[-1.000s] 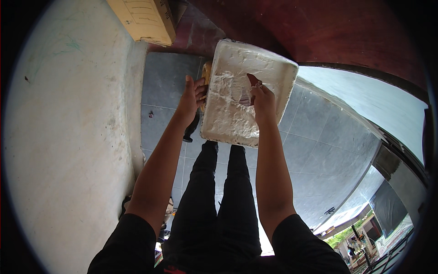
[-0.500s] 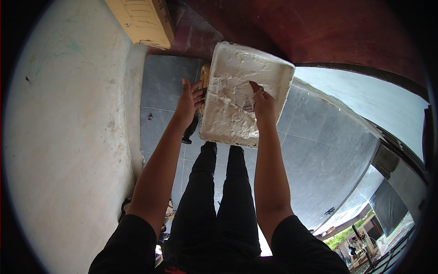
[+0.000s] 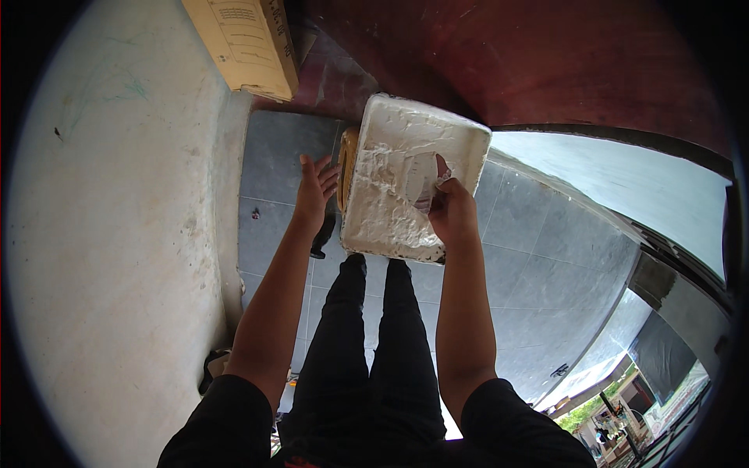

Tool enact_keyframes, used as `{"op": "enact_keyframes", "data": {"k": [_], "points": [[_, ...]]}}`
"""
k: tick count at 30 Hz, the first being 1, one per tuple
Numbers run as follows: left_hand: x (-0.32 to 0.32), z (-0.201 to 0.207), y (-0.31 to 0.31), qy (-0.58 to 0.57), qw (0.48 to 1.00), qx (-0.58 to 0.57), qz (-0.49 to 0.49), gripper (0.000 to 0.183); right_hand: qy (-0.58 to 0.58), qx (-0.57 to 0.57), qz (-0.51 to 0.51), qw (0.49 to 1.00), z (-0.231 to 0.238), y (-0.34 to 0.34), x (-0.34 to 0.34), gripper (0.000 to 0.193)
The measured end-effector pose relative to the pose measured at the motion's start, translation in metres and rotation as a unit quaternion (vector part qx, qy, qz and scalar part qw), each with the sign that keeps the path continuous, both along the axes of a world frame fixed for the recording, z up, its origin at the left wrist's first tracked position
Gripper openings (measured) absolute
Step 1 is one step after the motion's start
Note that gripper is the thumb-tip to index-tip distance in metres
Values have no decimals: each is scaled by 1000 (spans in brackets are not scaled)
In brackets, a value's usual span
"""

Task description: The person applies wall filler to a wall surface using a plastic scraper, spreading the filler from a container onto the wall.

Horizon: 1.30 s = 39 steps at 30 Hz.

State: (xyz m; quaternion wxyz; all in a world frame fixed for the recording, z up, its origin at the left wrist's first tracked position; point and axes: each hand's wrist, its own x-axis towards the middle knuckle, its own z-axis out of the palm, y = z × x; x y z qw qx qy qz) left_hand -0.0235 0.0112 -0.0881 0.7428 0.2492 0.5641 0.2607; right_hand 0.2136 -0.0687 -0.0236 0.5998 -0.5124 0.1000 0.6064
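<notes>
A rectangular white tray (image 3: 382,222) holds a layer of thick white paste (image 3: 386,168) with ridges and smoothed patches. Over its right half, my right hand (image 3: 455,209) is closed round what looks like a flat scraper (image 3: 421,178), its wide, pale face against the paste. Its handle is mostly covered by my fingers. Left of the tray, my left hand (image 3: 314,187) hangs open, fingers spread and empty, a little apart from the tray's side. A yellow-brown piece (image 3: 347,168), perhaps the seat of a stool, shows from under the tray's left edge.
Grey tiles (image 3: 273,156) cover the floor. A plaster wall (image 3: 140,257) rises on the left. At the top left stands a cardboard box (image 3: 246,43), with a dark red surface (image 3: 546,62) across the far side. My legs (image 3: 374,335) are just below the tray.
My right hand and the scraper have come nearer to me across the paste, and the scraper's pale face shows more. My left hand stays open beside the tray. The whole view has shifted slightly.
</notes>
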Motion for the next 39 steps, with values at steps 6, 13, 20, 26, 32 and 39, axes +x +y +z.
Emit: {"op": "enact_keyframes", "data": {"k": [6,13,20,26,32,39], "points": [[-6,29,-8,-10,999,8,35,95,40,62,14,997,54,-1,3,58],[-5,110,-29,-54,994,43,82,96,66,84,14,994,142,-5,0,53],[8,195,-53,-122,982,106,101,94,70,111,38,991,233,-35,32,47],[35,206,-83,-99,979,115,134,96,128,264,71,953,241,-79,87,56],[152,254,-106,-155,958,212,113,95,111,243,107,958,300,-119,177,57],[304,369,-151,-182,934,288,105,99,46,294,114,948,389,-168,296,59]]}}
